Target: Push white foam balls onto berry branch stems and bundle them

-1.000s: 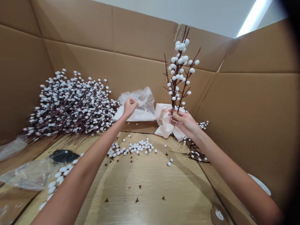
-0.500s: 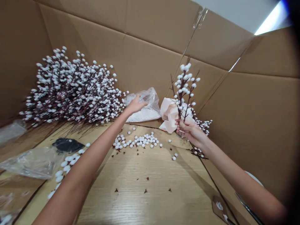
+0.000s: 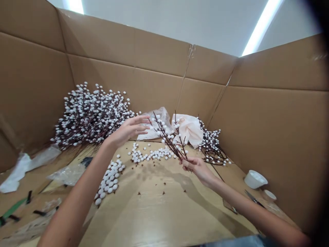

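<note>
Fingers [image 3: 186, 163] of right hand [image 3: 197, 168] pinch twig [image 3: 168, 139] base; twig slants up-left through frame centre, tip just beside left hand [image 3: 127, 129], spread loose, empty.

White-budded dark brown sprig [image 3: 168, 136], white loose buds [image 3: 150, 155], tan cardboard wall [image 3: 144, 65]

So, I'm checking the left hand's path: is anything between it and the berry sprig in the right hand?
Nothing visible does. The open left hand is right by the tip of the sprig, which the right hand holds tilted toward it. Loose white beads lie lower, on the table; a plastic bag sits behind.
</note>
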